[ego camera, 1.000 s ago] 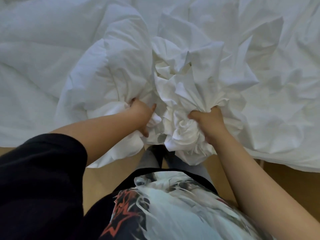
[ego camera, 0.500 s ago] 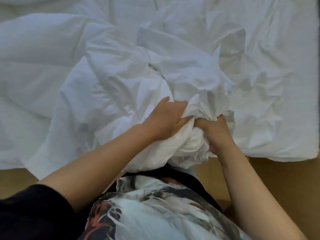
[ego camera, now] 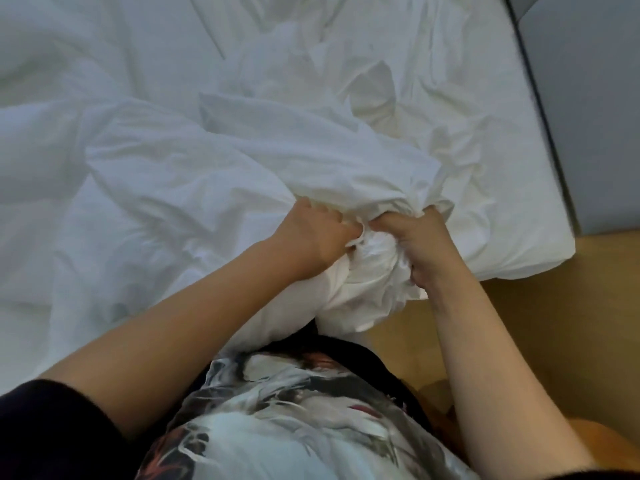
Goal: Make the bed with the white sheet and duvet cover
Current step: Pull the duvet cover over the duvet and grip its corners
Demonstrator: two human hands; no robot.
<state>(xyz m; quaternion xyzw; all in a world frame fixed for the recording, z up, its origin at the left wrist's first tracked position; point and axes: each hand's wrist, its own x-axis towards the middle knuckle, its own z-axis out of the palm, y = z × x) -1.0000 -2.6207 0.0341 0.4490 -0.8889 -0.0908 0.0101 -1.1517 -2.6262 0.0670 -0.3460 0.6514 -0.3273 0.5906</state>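
Duvet cover point(ego camera: 242, 174) lay bunched at frame centre, one wad gripped by two hands: left hand point(ego camera: 318, 237) and right hand point(ego camera: 420, 245) both curled into it, near the lower-right corner of the bed point(ego camera: 540, 247), wooden floor point(ego camera: 561, 327) beyond.

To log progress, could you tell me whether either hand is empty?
No, the left hand and right hand both grip the bunched duvet cover.

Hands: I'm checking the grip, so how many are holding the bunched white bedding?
2. The left hand grips the bunched white bedding from its left side; the right hand grips it from the right, close beside.
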